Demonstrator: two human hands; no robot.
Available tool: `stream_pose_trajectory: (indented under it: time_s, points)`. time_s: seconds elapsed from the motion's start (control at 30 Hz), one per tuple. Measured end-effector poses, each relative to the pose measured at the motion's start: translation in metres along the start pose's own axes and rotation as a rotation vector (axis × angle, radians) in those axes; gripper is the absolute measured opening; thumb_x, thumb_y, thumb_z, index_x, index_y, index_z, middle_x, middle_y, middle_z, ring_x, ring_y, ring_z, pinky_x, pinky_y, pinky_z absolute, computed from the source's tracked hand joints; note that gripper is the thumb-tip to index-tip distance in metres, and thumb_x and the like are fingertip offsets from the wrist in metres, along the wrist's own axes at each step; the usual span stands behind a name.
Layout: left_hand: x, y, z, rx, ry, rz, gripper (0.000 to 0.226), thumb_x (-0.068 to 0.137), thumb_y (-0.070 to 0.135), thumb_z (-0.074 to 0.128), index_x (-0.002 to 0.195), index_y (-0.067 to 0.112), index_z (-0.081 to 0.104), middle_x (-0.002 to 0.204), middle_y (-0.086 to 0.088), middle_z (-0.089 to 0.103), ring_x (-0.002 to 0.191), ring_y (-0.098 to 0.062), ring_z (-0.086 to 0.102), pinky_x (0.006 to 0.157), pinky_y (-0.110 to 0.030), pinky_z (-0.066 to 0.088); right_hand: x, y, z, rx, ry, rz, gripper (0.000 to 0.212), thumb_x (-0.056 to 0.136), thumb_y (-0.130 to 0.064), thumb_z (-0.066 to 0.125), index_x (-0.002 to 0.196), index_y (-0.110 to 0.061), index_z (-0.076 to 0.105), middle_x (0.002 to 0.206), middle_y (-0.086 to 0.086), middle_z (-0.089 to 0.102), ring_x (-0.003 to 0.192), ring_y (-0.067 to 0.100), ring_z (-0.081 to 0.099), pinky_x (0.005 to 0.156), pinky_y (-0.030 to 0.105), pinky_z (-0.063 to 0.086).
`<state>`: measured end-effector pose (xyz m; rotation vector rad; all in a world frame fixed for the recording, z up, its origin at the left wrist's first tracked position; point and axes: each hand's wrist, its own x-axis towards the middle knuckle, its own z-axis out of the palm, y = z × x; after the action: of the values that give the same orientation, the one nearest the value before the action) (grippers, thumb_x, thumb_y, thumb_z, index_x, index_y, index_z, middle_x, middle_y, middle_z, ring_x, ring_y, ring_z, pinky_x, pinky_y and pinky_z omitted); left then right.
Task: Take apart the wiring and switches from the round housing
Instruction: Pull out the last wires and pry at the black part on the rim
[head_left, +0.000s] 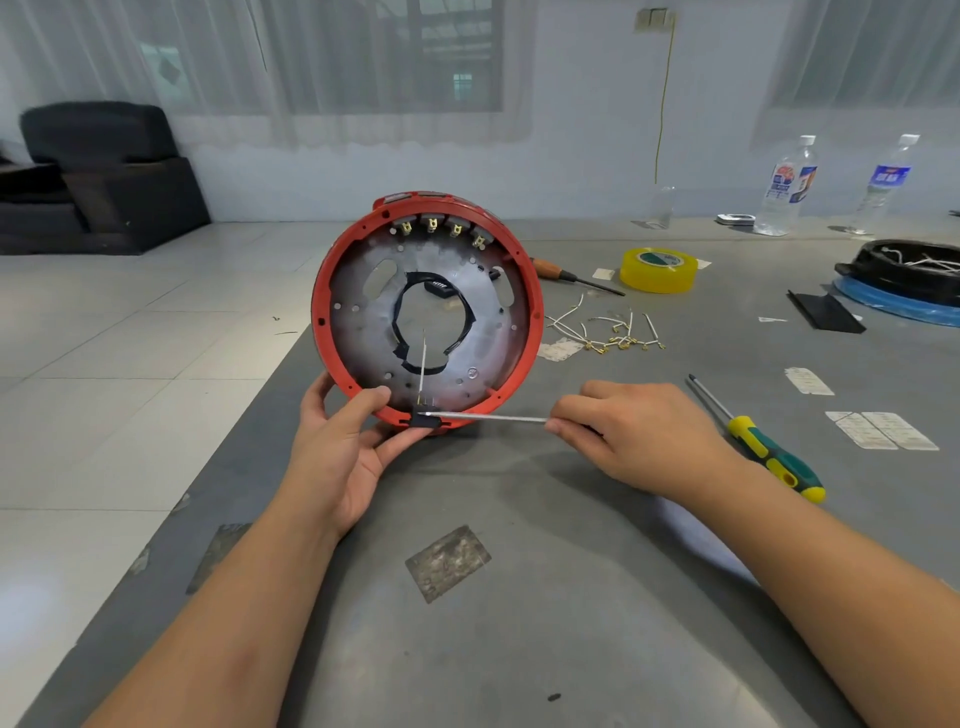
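Nearest you, your left hand (343, 441) cups the bottom rim of the red round housing (332, 280), thumb hooked over the inside edge and fingers curled under it, so the housing stands on edge on the grey table (519, 623) with its open face towards you. Your right hand (639, 431) pinches the shaft of a thin screwdriver (488, 417) and lays it almost flat, the tip touching the small black switch (427, 420) seated in the rim just beside your left thumb. This looks like the prying step: keep the tip under the switch body's edge, not on the terminals, lever gently, and hold the housing firm so it cannot roll. Mind your left fingers, which sit right under the switch; a slip of the tip would run straight into them. A thin white wire (423, 364) rises from the switch across the housing's grey inner plate, so ease the switch out rather than yanking it. Further up the rim, four brass-tabbed terminals (442, 228) still sit in a row, so I judge the job partly done. Beyond, loose white wires with brass ends (613, 332) lie on the table, a green-and-yellow screwdriver (769, 452) rests to your right, and a yellow tape roll (658, 270) sits behind them.
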<state>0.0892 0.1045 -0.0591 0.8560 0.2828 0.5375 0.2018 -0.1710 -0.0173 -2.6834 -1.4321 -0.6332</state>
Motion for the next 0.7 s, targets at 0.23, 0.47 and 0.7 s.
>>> stream_pose_trajectory:
  time_s: [0.23,0.47,0.7]
  points:
    - [0.002,-0.002,-0.002,0.005,0.003,-0.007,0.071,0.088,-0.004,0.073,0.145,0.029,0.045,0.122,-0.020,0.073,0.119,-0.048,0.067,0.081,-0.059,0.062,0.006,-0.006,-0.012,-0.126,0.079,-0.034,0.050,0.104,-0.055,0.020,0.100,-0.030,0.062,0.088,-0.004,0.057,0.076,0.023,0.062,0.051,0.030,0.040]
    - [0.001,-0.002,-0.002,0.022,-0.016,-0.002,0.069,0.090,-0.004,0.072,0.144,0.031,0.046,0.137,-0.025,0.064,0.123,-0.047,0.065,0.081,-0.058,0.062,0.008,-0.005,-0.019,-0.156,0.136,-0.063,0.048,0.104,-0.053,0.024,0.095,-0.029,0.065,0.083,-0.003,0.057,0.070,0.025,0.061,0.049,0.028,0.034]
    - [0.002,-0.002,-0.002,0.008,-0.008,0.013,0.066,0.089,-0.002,0.074,0.142,0.030,0.049,0.119,-0.017,0.074,0.099,-0.034,0.075,0.078,-0.054,0.063,0.014,0.002,-0.029,-0.184,0.164,-0.092,0.045,0.103,-0.052,0.029,0.091,-0.029,0.065,0.081,-0.004,0.058,0.070,0.026,0.061,0.048,0.027,0.035]
